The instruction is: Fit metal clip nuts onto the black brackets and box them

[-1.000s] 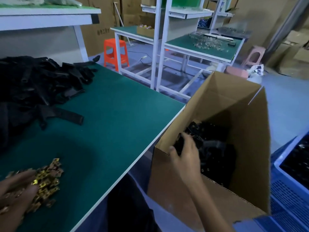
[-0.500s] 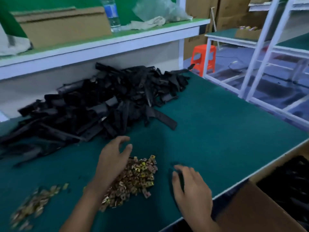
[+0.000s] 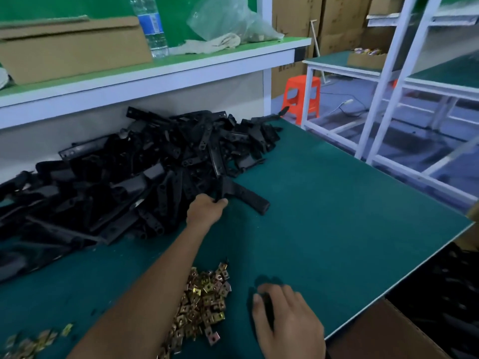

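Covering the bench is a green mat [image 3: 337,203]. A white shelf [image 3: 155,76] runs behind it and carries a carton [image 3: 72,47], a bottle [image 3: 153,27] and a clear bag [image 3: 228,19]. An orange stool [image 3: 300,97] stands on the floor past the bench's far corner, beside the white frames of other benches.

The left hand [image 3: 207,211] is stretched well forward, its fingers curled round the near end of one bracket [image 3: 243,195]. The rest of the bracket slants off to the right of those fingers, its far end on the mat. The pile [image 3: 116,182] of brackets spreads left of and behind the fingers, under the shelf.

The nuts [image 3: 204,301] lie heaped beside the left forearm, well short of the left fingers and just left of the right ones. The right hand [image 3: 287,320] sits palm down on the mat, fingers loosely bent. A dark shape shows between its thumb and fingers; I cannot tell whether it is a held piece or shadow. The box [image 3: 383,332] stands right of that hand, past the mat's edge, with dark parts inside.
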